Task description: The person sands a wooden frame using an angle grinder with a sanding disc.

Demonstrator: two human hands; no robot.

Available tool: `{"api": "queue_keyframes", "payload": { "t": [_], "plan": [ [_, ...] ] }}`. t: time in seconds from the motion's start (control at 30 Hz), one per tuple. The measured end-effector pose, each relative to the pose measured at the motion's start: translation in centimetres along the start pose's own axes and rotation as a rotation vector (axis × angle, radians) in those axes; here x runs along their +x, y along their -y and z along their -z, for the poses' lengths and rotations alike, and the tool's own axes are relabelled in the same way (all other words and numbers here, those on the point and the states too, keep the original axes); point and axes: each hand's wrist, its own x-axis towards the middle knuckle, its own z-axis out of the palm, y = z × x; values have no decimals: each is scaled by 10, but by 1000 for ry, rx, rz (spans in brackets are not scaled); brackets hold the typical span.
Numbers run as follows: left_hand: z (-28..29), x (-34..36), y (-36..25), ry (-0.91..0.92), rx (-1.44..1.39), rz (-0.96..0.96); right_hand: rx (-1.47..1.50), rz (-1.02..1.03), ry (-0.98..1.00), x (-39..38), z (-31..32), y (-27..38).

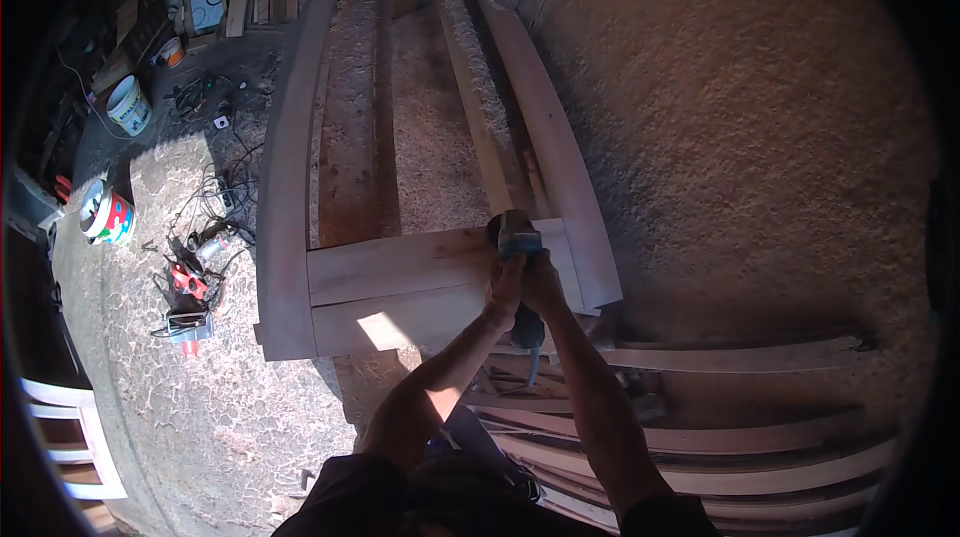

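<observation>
Both my hands are closed around a teal and black angle grinder [520, 241], whose round disc end rests on or just over a pale wooden door frame [400, 262]. My left hand [505, 289] grips its left side, with the thumb up along the body. On the other side, my right hand [543, 282] wraps round it, fingers partly hidden. The tool is at the right end of the frame's wide near crosspiece, close to the right upright. From its rear a blue cord [534, 367] hangs down between my forearms. Whether the disc touches the wood I cannot tell.
Long planks [740, 437] lie stacked at the lower right. On the left floor are a red power tool [188, 280], tangled cords, a colourful bucket [108, 215] and a white bucket [129, 107]. Timber leans at the far left. A rough brown wall [740, 137] rises on the right.
</observation>
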Motion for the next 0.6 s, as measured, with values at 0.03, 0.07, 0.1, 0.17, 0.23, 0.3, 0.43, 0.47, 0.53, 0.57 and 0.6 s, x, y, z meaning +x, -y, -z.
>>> {"api": "queue_keyframes", "payload": {
  "t": [0.03, 0.07, 0.1, 0.17, 0.23, 0.3, 0.43, 0.47, 0.53, 0.57, 0.6],
  "plan": [
    [-13, 6, 6, 2, 25, 29, 6, -4, -23, 7, 8, -11],
    [-25, 12, 14, 3, 41, 52, 7, -10, -45, 13, 17, -22],
    [-37, 18, 21, -1, 86, 96, 0, -5, -73, 20, 25, -33],
    [-63, 31, 37, 53, 139, 108, 11, -47, -82, 32, 46, -55],
    [-82, 35, 55, 95, 185, 113, 4, -86, -91, 36, 61, -77],
    [-95, 34, 71, 119, 224, 123, -18, -101, -121, 33, 70, -93],
    [-91, 14, 78, 164, 196, 49, -34, -89, -159, 10, 69, -102],
    [-84, 6, 74, 155, 188, 38, -44, -89, -134, 4, 63, -98],
    [-63, -8, 59, 108, 202, 25, -60, -61, -92, -10, 51, -86],
    [-50, -14, 48, 73, 222, 21, -55, -29, -79, -15, 39, -77],
    [-38, -19, 37, 38, 241, 50, -43, 31, -76, -19, 26, -66]
  ]
}}
